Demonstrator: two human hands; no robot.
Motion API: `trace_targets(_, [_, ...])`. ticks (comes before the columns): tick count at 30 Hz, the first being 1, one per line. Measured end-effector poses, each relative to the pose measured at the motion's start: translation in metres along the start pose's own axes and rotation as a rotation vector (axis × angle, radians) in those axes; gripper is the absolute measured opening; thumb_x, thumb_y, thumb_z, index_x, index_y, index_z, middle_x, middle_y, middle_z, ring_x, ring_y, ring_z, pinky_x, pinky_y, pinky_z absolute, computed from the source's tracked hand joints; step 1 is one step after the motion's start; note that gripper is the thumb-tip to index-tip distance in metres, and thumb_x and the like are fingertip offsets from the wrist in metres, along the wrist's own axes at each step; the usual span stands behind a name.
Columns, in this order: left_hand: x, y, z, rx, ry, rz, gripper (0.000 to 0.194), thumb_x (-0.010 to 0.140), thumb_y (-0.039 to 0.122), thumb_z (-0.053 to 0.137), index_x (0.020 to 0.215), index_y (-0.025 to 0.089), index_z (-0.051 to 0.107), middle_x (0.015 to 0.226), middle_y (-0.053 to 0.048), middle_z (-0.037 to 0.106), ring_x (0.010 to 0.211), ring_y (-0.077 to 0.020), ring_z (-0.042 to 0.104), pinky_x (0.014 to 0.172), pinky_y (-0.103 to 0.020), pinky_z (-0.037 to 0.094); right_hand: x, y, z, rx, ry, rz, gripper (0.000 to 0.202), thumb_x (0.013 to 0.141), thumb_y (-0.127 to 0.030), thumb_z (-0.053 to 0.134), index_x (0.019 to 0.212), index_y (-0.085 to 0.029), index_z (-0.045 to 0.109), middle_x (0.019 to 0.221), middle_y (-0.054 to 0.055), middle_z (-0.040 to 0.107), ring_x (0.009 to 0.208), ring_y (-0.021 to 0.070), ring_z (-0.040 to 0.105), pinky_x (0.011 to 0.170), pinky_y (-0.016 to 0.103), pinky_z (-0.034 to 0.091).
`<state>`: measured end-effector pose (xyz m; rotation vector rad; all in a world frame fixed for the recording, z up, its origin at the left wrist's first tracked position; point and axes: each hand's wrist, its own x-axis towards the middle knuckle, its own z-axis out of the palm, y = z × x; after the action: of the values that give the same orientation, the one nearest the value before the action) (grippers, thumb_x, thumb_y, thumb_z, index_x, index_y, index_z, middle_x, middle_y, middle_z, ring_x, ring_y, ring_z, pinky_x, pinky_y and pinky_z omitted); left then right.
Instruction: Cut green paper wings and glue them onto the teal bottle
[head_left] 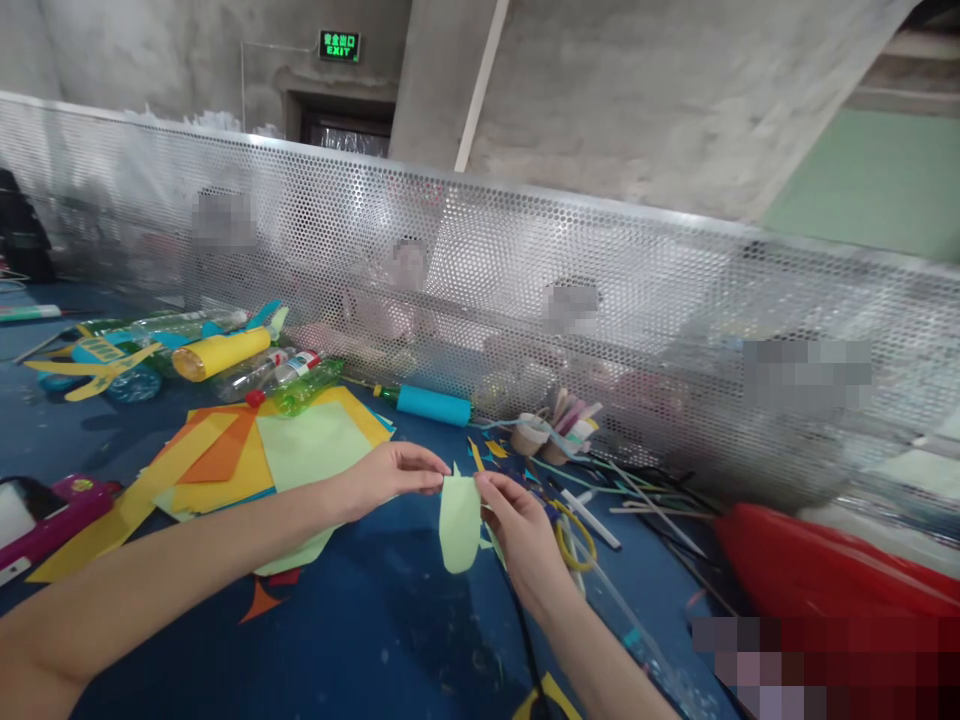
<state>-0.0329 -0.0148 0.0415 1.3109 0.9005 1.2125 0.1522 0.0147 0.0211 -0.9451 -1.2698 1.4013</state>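
Between my two hands hangs a pale green paper piece (459,530) with a rounded lower end, held by its top edge above the blue table. My left hand (396,470) pinches the upper left corner between thumb and fingers. The upper right corner is pinched by my right hand (517,520). Left of the hands lies a pile of coloured sheets, with a pale green sheet (311,440) on top of yellow and orange ones. Yellow-handled scissors (576,537) rest just right of my right hand, partly hidden by it.
Plastic bottles (311,385) and a yellow paper-wrapped bottle (225,352) lie at the back left, by a perforated metal screen (465,260). A blue-wrapped bottle (433,404) lies near cups (529,436) of sticks. A magenta tool (71,515) sits at left, a red bag (817,560) at right.
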Motion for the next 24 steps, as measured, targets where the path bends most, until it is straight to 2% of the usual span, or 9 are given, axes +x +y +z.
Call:
trace_targets(10, [0.0,-0.001,0.0,-0.018,-0.04,-0.03,0.018,0.065,0.029,0.072,0.078,0.016,0.069,0.071,-0.001,0.066,0.069,-0.012,0.057,0.075,-0.028,0.044,-0.004,0.003,0.004,0.093,-0.048,0.049,0.025,0.065,-0.041,0.072,0.074,-0.019,0.064,0.073,0.0,0.064,0.061,0.0125,0.057,0.059,0.023,0.045])
trace_targets(14, [0.002,-0.004,0.0,-0.092,0.012,-0.026,0.019,0.065,0.029,0.072,0.078,0.015,0.067,0.073,-0.001,0.065,0.072,-0.0127,0.058,0.078,-0.028,0.044,-0.005,0.002,0.007,0.181,-0.051,0.047,0.022,0.063,-0.036,0.075,0.072,-0.018,0.065,0.074,-0.001,0.062,0.065,0.0105,0.058,0.062,0.021,0.047])
trace_targets(17, [0.002,-0.006,0.001,-0.13,0.044,-0.047,0.018,0.067,0.029,0.07,0.078,0.015,0.065,0.076,-0.002,0.065,0.076,-0.0142,0.059,0.08,-0.029,0.044,-0.004,0.003,0.007,0.204,-0.072,0.034,0.023,0.063,-0.032,0.075,0.078,-0.018,0.066,0.076,0.0,0.063,0.068,0.0104,0.058,0.067,0.022,0.048])
trace_targets(21, [0.001,-0.009,0.003,-0.069,0.093,-0.09,0.021,0.069,0.032,0.067,0.083,0.016,0.065,0.083,-0.004,0.067,0.083,-0.0171,0.06,0.083,-0.03,0.044,-0.003,0.009,0.005,0.123,-0.045,-0.027,0.025,0.064,-0.03,0.074,0.083,-0.018,0.065,0.069,-0.002,0.061,0.064,0.0094,0.056,0.064,0.022,0.046])
trace_targets(24, [0.0,-0.01,0.005,0.074,0.113,-0.079,0.027,0.069,0.037,0.066,0.089,0.018,0.064,0.09,-0.004,0.067,0.088,-0.0191,0.059,0.082,-0.03,0.044,-0.001,0.014,0.004,0.091,-0.014,-0.043,0.022,0.064,-0.029,0.072,0.081,-0.018,0.065,0.064,-0.003,0.059,0.061,0.0083,0.054,0.063,0.022,0.045])
